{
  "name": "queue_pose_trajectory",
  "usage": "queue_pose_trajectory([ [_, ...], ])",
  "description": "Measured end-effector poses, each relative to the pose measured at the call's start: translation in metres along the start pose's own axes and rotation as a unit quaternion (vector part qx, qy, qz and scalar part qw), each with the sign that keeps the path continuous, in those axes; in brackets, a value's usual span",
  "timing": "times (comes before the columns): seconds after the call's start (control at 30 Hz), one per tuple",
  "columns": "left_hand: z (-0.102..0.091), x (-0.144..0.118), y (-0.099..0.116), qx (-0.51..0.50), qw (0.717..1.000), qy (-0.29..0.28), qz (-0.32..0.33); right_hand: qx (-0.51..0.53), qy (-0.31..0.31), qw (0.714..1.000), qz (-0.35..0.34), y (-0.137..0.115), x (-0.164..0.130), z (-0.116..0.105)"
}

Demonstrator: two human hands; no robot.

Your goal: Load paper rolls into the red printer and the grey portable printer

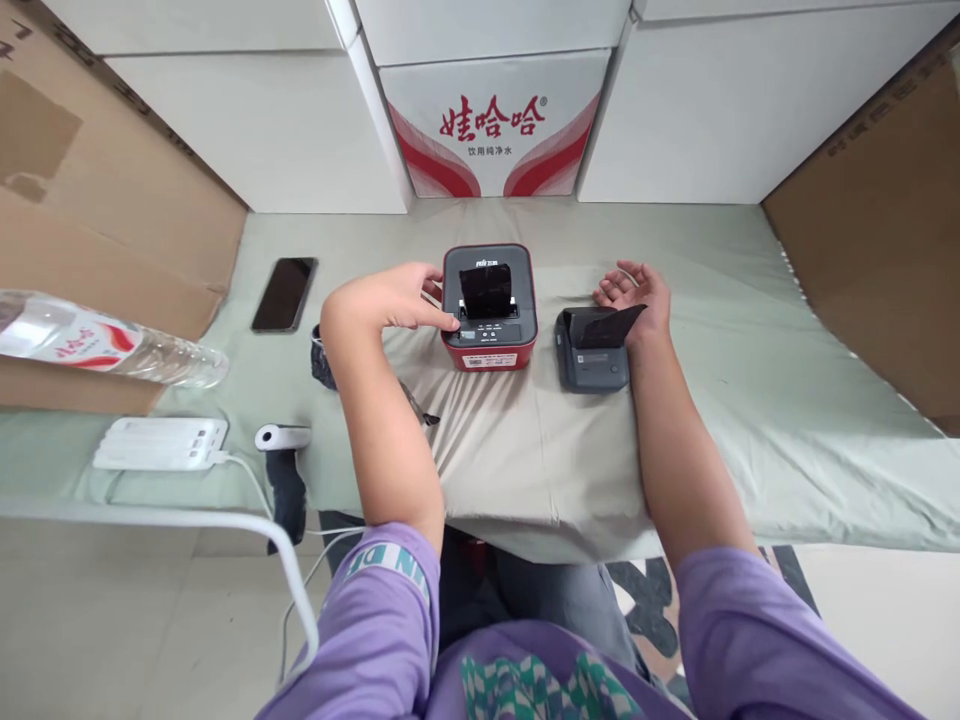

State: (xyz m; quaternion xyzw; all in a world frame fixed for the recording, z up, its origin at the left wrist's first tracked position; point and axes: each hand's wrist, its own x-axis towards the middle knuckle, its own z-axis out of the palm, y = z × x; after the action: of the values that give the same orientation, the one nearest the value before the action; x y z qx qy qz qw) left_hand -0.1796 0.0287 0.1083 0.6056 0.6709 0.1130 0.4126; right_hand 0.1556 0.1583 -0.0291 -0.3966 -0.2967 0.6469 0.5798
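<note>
A red-and-black label printer [489, 334] stands on the cloth in front of me, with a strip of black film [486, 290] rising from its top slot. My left hand [411, 297] grips its left side: the thumb lies on the front left corner of the top, and the fingers are partly hidden along the side. To its right sits a smaller dark grey portable printer [594, 368] with a dark sheet [600, 326] sticking out. My right hand [637, 292] rests just behind and right of it, palm up, fingers loosely curled and apart, holding nothing.
A phone [285, 295], a lying water bottle [112, 345], a white power bank [161, 443] with a cable, and a white roll [283, 437] with a black strip are at left. A dark object [322, 360] is half hidden behind my left arm. Boxes [491, 125] line the back.
</note>
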Motion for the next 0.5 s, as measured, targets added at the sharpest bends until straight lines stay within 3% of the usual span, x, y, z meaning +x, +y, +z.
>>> queue_pose_trajectory([
  [0.5,0.004,-0.011,0.019,0.058,0.998,-0.022,0.013,0.032,-0.007,0.999,0.012,0.0,0.0,0.0],
])
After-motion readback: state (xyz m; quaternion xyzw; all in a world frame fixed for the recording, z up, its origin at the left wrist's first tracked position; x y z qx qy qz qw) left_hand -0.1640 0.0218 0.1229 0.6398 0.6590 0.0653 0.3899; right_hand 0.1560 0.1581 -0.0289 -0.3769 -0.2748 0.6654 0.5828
